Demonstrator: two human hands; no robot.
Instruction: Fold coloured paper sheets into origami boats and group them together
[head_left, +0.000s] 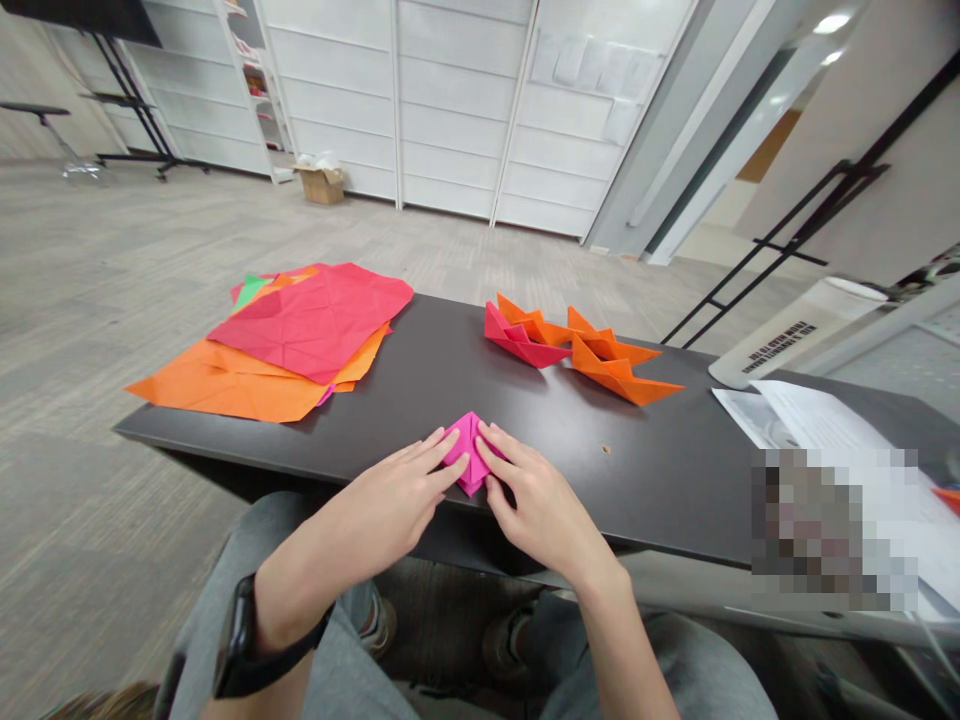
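A pink folded paper [470, 458], diamond-shaped with a crease down its middle, lies at the near edge of the dark table. My left hand [409, 490] grips its left side, fingertips pressing on the upper layer. On the opposite side my right hand [534, 495] holds it with the fingers over the top and the thumb by the lower right edge. The underside of the paper is hidden. Beyond my right hand stand folded paper boats: a red boat [521, 340] and orange boats [619, 372] close together.
To the left, a pile of creased paper sheets [300, 330], mostly red and orange, overhangs the table [420, 365]. At the right are a white cylinder with black lettering [799, 330], printed papers [817, 420] and a blurred-out patch. A cardboard box [321, 185] sits on the floor.
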